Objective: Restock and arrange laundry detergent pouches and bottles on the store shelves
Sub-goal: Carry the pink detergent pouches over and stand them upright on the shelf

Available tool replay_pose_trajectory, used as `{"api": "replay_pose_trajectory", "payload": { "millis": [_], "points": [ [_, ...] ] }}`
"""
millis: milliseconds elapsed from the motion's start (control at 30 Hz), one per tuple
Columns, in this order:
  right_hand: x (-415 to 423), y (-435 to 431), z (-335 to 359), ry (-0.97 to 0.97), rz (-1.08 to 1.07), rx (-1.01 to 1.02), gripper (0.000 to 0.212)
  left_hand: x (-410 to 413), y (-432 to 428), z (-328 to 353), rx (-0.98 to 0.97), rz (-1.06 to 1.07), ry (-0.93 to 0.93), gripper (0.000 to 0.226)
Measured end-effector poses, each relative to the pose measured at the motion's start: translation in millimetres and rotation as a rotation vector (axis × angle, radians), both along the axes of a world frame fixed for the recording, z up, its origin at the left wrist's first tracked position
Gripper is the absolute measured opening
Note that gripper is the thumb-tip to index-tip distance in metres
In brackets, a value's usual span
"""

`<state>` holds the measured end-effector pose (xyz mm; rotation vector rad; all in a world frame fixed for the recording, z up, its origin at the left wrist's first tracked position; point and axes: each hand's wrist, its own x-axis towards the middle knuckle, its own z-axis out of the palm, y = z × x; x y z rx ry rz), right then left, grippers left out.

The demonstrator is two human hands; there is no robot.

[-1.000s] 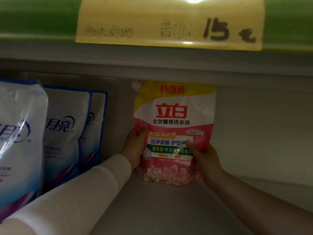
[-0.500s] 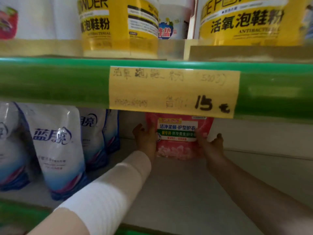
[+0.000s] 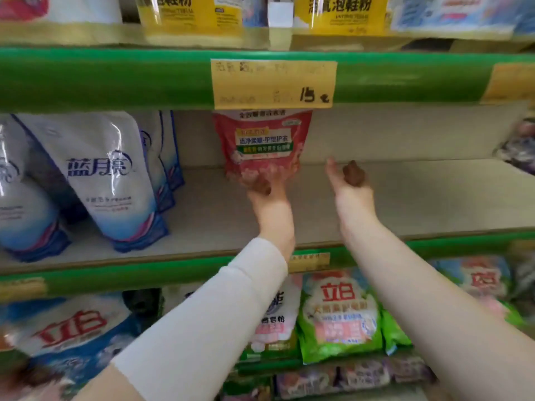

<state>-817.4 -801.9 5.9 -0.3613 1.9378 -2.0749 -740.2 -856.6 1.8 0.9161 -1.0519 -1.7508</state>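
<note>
Pink pouch (image 3: 262, 146) is standing upright at the back of the middle shelf (image 3: 405, 198), flowered label facing out, its top out of sight. To its left there's a gap, then the white-and-blue pouches (image 3: 107, 175), upright in rows front to back, glossy and full.

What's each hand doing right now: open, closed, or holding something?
Left hand: at the bottom edge of the pink pouch; blur hides whether it grips.
Right hand: open, holding nothing, apart from the pouch.
</note>
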Motion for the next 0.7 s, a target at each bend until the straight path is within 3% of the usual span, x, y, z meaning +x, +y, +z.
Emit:
{"api": "replay_pose_trajectory", "payload": {
  "millis": [133, 333, 600, 700],
  "points": [
    [42, 48, -26, 0.073, -0.050, 0.029, 0.057, 18, 52, -9, 0.052, -0.316, 0.089, 0.030],
    [71, 131, -58, -0.072, -0.192, -0.051, 0.042, 14, 116, -49, 0.128, -0.592, 0.087, 0.034],
    [141, 285, -128, -0.497, -0.487, -0.283, 0.029, 54, 263, -132, 0.266, -0.985, -0.190, 0.042],
    [181, 348, -155, -0.602, -0.632, -0.397, 0.039, 87, 325, -163, 0.273, -1.161, -0.324, 0.047]
  ]
}}
